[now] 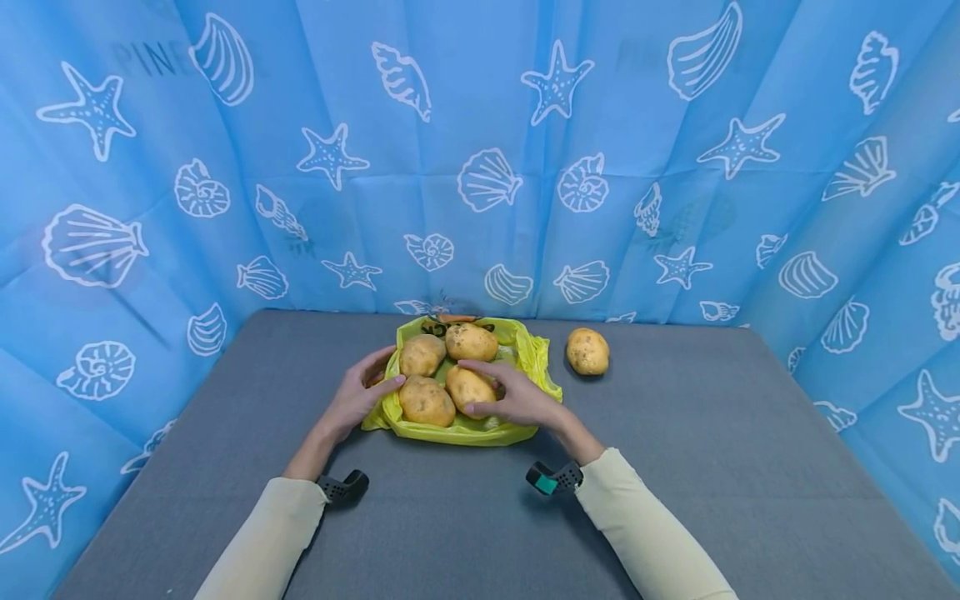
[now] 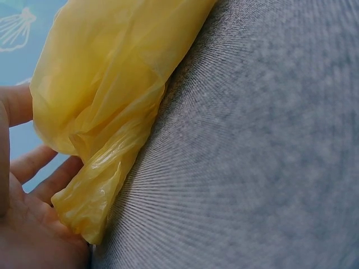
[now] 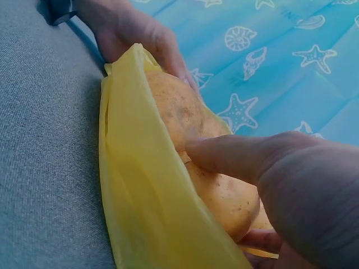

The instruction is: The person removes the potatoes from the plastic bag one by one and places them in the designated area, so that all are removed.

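Note:
A yellow plastic bag (image 1: 457, 432) with its mouth spread lies on the table, and several potatoes (image 1: 427, 402) sit in it. My right hand (image 1: 521, 398) grips the front right potato (image 1: 467, 388), thumb on the near side and fingers over the far side. The right wrist view shows that thumb on the potato (image 3: 224, 196) beside the bag's wall (image 3: 140, 185). My left hand (image 1: 358, 392) rests against the bag's left side, thumb at the rim and fingers spread. In the left wrist view those fingers (image 2: 33, 162) reach behind the bunched plastic (image 2: 92, 207), partly hidden.
One potato (image 1: 587, 351) lies on the grey table (image 1: 675, 467), to the right of the bag. Blue curtains (image 1: 480, 242) with white sea shapes hang behind and at both sides. Something orange (image 1: 456, 318) shows at the bag's back edge.

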`<control>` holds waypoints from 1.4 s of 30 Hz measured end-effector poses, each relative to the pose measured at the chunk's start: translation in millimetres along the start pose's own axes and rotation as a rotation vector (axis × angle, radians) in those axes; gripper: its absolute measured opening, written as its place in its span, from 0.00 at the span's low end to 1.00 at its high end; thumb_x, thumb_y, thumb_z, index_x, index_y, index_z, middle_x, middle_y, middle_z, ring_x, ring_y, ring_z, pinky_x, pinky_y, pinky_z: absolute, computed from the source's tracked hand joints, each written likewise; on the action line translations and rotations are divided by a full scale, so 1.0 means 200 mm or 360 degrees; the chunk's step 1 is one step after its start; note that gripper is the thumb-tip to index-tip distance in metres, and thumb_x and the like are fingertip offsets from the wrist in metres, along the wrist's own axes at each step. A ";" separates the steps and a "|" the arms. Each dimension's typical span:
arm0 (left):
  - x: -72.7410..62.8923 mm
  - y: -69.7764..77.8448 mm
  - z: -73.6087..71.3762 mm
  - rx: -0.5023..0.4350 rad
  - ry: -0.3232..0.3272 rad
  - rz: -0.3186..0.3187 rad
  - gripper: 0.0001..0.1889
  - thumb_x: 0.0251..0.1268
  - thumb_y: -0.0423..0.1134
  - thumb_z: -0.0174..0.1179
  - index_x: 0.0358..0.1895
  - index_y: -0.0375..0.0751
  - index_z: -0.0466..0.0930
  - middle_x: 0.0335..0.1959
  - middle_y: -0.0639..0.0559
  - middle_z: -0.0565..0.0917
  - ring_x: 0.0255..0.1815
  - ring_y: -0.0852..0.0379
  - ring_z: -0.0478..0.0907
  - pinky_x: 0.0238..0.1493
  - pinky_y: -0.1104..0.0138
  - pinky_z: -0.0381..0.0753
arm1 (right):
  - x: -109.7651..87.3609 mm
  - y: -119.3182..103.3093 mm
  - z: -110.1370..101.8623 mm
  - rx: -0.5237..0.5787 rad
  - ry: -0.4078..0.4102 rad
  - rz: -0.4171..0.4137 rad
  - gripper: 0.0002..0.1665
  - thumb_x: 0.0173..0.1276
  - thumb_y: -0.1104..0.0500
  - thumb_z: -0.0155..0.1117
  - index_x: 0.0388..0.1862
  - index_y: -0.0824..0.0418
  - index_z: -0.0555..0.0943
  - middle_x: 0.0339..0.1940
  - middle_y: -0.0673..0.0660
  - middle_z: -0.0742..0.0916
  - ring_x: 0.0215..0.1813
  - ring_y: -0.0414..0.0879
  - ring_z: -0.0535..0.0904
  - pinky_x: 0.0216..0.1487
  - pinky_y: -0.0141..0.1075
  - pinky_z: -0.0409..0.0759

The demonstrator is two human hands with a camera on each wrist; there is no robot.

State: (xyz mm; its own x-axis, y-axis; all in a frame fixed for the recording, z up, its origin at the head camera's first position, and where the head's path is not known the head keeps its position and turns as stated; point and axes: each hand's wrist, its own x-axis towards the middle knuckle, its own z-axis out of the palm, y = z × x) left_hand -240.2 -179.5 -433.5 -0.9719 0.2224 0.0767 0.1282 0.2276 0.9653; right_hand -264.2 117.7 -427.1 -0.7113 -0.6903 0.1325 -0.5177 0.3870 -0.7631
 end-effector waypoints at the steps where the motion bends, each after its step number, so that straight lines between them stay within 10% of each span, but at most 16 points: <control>1: 0.00 0.00 0.00 0.0000 -0.0002 0.0002 0.32 0.76 0.35 0.60 0.77 0.31 0.60 0.75 0.32 0.63 0.76 0.35 0.58 0.73 0.42 0.60 | 0.00 0.00 0.00 -0.0003 0.0004 0.0006 0.43 0.69 0.55 0.72 0.78 0.63 0.65 0.71 0.59 0.77 0.57 0.47 0.77 0.54 0.45 0.77; 13: 0.06 -0.11 0.00 -0.0004 0.0017 0.0015 0.33 0.76 0.36 0.60 0.78 0.33 0.59 0.76 0.32 0.63 0.76 0.35 0.58 0.73 0.42 0.59 | -0.06 -0.04 0.00 0.0100 0.0228 0.0198 0.46 0.65 0.51 0.76 0.79 0.51 0.67 0.65 0.57 0.77 0.51 0.51 0.78 0.43 0.42 0.82; 30: 0.09 -0.16 -0.01 0.0017 0.0023 0.0037 0.34 0.75 0.43 0.62 0.78 0.39 0.61 0.76 0.37 0.64 0.77 0.39 0.59 0.75 0.43 0.58 | -0.25 -0.11 -0.23 0.0130 0.0446 0.0177 0.44 0.66 0.54 0.75 0.78 0.51 0.67 0.76 0.57 0.71 0.63 0.57 0.75 0.60 0.57 0.76; 42: 0.06 -0.16 -0.01 0.0003 0.0024 0.0037 0.34 0.75 0.40 0.62 0.78 0.38 0.60 0.76 0.36 0.65 0.76 0.38 0.59 0.73 0.42 0.60 | -0.39 -0.02 -0.45 0.0224 0.0680 0.0275 0.44 0.69 0.58 0.72 0.81 0.51 0.63 0.65 0.66 0.76 0.59 0.59 0.77 0.48 0.39 0.82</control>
State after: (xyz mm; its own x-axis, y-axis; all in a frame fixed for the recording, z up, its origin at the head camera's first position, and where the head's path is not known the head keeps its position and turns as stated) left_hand -257.0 -186.1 -463.2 -0.9716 0.2135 0.1026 0.1509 0.2245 0.9627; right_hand -249.6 224.7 -376.8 -0.9281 -0.2988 0.2220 -0.3265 0.3670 -0.8710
